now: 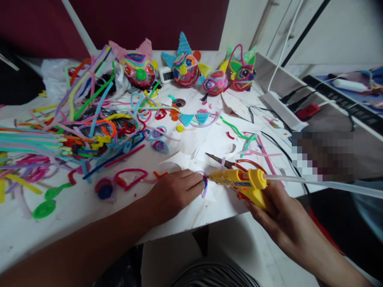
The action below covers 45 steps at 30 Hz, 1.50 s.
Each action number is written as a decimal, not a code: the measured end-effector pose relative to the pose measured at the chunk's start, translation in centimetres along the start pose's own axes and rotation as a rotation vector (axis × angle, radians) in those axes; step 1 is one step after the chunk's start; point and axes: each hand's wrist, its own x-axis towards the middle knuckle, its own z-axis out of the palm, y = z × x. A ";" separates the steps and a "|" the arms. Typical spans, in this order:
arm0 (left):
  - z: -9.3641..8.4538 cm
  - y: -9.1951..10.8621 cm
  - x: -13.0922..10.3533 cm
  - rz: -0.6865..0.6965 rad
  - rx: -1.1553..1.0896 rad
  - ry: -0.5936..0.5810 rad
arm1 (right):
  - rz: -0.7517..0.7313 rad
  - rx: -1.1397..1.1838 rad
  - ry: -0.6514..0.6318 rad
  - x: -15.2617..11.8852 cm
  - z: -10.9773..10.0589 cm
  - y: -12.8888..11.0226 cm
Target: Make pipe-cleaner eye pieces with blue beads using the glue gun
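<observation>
My right hand (277, 215) is wrapped round the handle of a yellow glue gun (242, 181), from whose back a long translucent glue stick sticks out. The gun's nozzle points left, at a small blue, red and purple pipe-cleaner piece (205, 184) on the white table (191, 215). My left hand (176, 191) rests at that piece with its fingers together; its fingertips hold the piece's left side, partly hiding it. Scissors (221, 160) with orange handles lie just behind the gun, partly covered by it.
Colourful pipe cleaners (32, 141) pile up on the left. Several decorated round ornaments (139, 71) stand along the back. A white power strip (285, 109) with cables lies at the right, beside paper scraps. Small coiled pieces (104, 189) lie left of my left hand.
</observation>
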 end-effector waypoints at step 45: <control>0.1 0.1 0.0 0.004 -0.013 -0.005 | 0.070 0.124 0.046 0.2 0.0 0.2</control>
